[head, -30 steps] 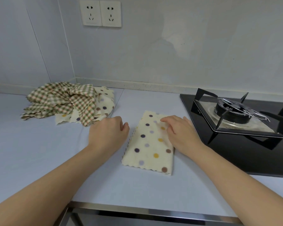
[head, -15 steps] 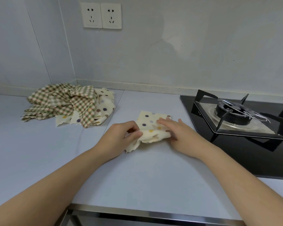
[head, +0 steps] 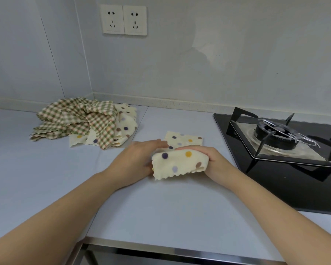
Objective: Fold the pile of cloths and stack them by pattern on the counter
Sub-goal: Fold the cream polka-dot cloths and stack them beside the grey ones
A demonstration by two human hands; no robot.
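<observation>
— Where is the cloth being folded?

— The dotted cloth (head: 180, 163) is in the middle of the counter (head: 161, 217), between the two hands. Its near part is raised off the surface, with the zigzag edge hanging toward the person. Its far part lies flat just behind the hands. I take both parts for one piece, though the hands cover the join.

— And the fingers?

— The left hand (head: 134, 161) has its fingers curled onto the cloth's left edge and grips it. The right hand (head: 216, 161) wraps the right edge, with its fingers closed round the fabric there.

— What about the other cloths?

— An unfolded pile (head: 84, 125) sits at the back left of the counter, well apart from the hands. Checked cloths (head: 69, 115) lie on top, and spotted cloths (head: 125, 125) poke out beneath them on the right side.

— Anything else there?

— A black gas stove (head: 275, 146) is set into the counter near the right hand. Two sockets (head: 124, 20) are on the wall (head: 237, 54), above the pile.
</observation>
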